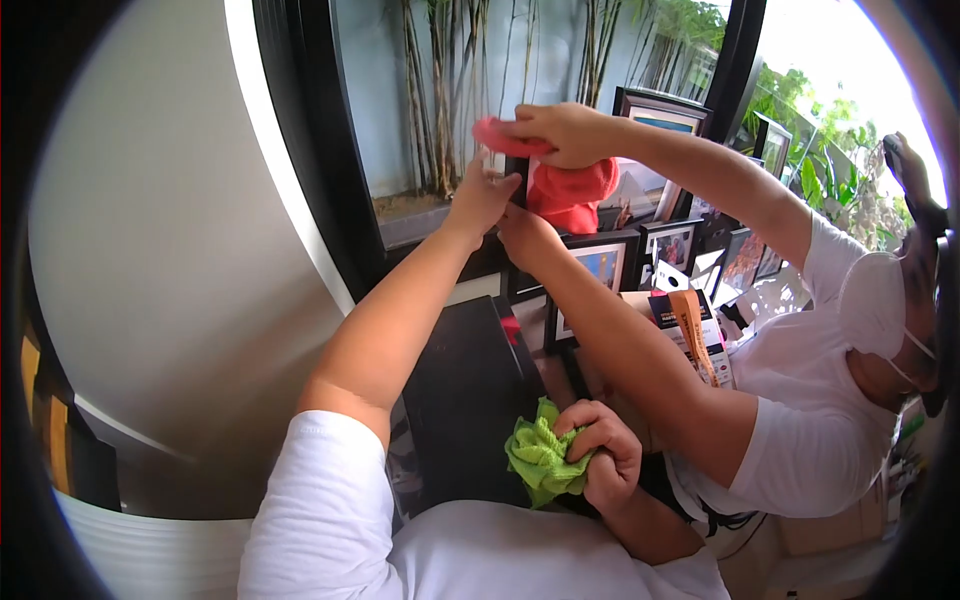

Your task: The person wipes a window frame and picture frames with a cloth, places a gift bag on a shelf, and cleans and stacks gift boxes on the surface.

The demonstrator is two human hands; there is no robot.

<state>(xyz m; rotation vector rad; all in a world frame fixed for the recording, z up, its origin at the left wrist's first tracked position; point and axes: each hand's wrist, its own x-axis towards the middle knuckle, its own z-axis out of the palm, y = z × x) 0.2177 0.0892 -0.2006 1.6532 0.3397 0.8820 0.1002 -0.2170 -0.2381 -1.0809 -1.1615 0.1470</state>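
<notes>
Bkgd past the black case [460,400]: window [540,60] w/ bamboo [430,110] behind the glass, dark-edged, plus a pale wall [150,200] to the case's left. Framed pics [668,245] stand in a cluster beyond & to the right of the case, some overlapping.

L hand [482,203]: beyond the case's far end, fingers part-spread, thumb out twd a dark upright strip [517,182]; can't tell if it grips it or just touches. L arm reaches fwd, slightly bent, fr. the white sleeve up past the case's left side.

R hand [608,455]: fingers curled tight, closed on a bunched green cloth [545,455]. Hand + cloth are at the case's near right corner, cloth partly over the case; R forearm is bent, close to the body.

Co-worker [800,400] in white shirt & mask is right of the case, both arms stretched across twd the far end. Their upper hand [565,135] holds a pinkish-red item [508,137], blurred; red cloth [572,195] hangs just below it. Their lower hand [528,238] is at the strip's base, just beside the L hand; its grip is hard to make out.
</notes>
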